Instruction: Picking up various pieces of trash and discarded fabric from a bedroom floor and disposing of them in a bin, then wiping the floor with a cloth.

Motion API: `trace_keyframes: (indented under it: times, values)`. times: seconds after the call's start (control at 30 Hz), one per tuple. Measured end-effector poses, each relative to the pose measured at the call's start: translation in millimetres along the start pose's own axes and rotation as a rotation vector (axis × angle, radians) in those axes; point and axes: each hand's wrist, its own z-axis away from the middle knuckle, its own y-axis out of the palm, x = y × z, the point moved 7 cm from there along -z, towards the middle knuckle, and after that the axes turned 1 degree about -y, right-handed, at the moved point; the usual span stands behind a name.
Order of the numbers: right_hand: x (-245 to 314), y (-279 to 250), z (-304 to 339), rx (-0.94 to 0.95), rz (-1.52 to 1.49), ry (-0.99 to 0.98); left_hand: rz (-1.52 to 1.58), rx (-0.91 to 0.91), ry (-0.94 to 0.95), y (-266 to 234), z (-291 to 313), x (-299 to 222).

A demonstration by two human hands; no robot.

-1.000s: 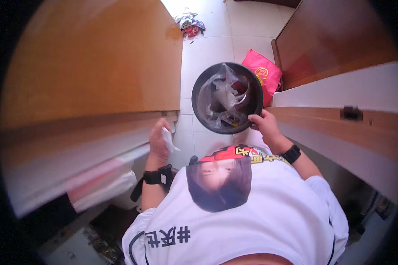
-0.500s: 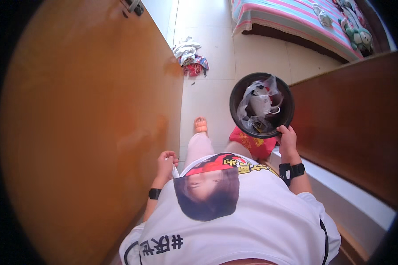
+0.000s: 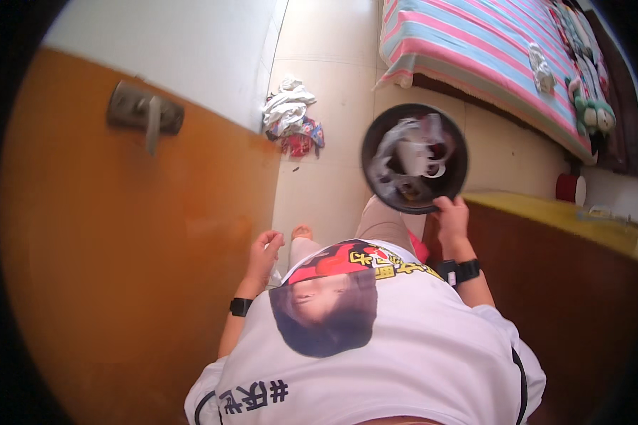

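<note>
My right hand (image 3: 452, 212) grips the near rim of a round black bin (image 3: 458, 152), thumb over the edge. Inside the bin lie a crumpled clear plastic bag (image 3: 385, 157), a white cup-like item (image 3: 412, 156) and some darker scraps. Beside my left thigh, my left hand (image 3: 266, 253) is closed with its fingertips together. A bit of white shows just under it, and whether the fingers hold it I cannot make out. Under the bin, a strip of red material (image 3: 420, 248) shows partly behind my right forearm.
A brown wooden door (image 3: 135, 269) with a metal handle (image 3: 149, 117) stands close on my left. Rumpled clothes (image 3: 290, 113) lie on the tiled floor ahead. A bed with a striped cover (image 3: 461, 49) fills the far right, and a brown cabinet (image 3: 546, 276) flanks my right side.
I have moved forward through the doorway, so the door handle, bed and cabinet top show more. The bin stays in my right hand; my left hand stays closed at my side.
</note>
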Motion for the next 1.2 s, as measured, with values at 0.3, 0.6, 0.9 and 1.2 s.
trace_keyframes:
  times: [0.3, 0.6, 0.9, 1.2]
  values:
    - [41.8, 185.5, -46.2, 0.917, 0.587, -0.003, 0.448, -0.160, -0.333, 131.5, -19.0, -6.1]
    - [191.1, 406.6, -37.0, 1.269, 0.840, 0.161, 1.016, -0.467, -0.942, 42.0, -37.9, -150.6]
    - [100.7, 410.2, -148.2, 1.316, 1.314, 0.170, 1.057, -0.804, -1.111, 47.4, -48.1, -82.1]
    - [-135.5, 428.5, -363.9, 1.598, 1.792, -0.031, 1.271, -1.251, -1.197, 136.3, -95.8, 120.0]
